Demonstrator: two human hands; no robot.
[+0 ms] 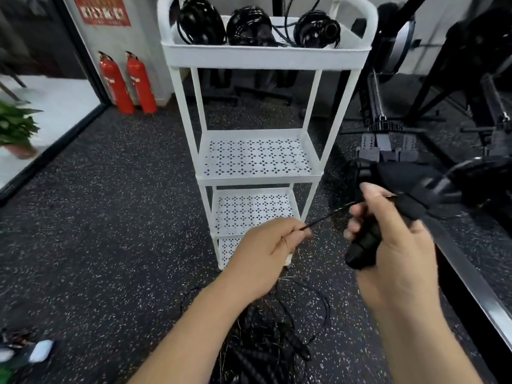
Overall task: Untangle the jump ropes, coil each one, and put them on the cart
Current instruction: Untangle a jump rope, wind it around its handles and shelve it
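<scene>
Speckled gym floor (110,217), white cart (263,55) ahead with coiled ropes (249,26) up top. Your right hand (393,245) grips a rope handle (363,248), left hand (263,253) pinches the cord (329,214); the tangle (263,350) near you runs off frame.

We see two red fire extinguishers (116,84) side by side against the wall, with a red sign (101,10) above them. Green potted plant (16,126) far left. Dark speckled floor (110,203). Black gym machine (443,92) at right. Blurred white item (41,350) on the floor, bottom left.
</scene>
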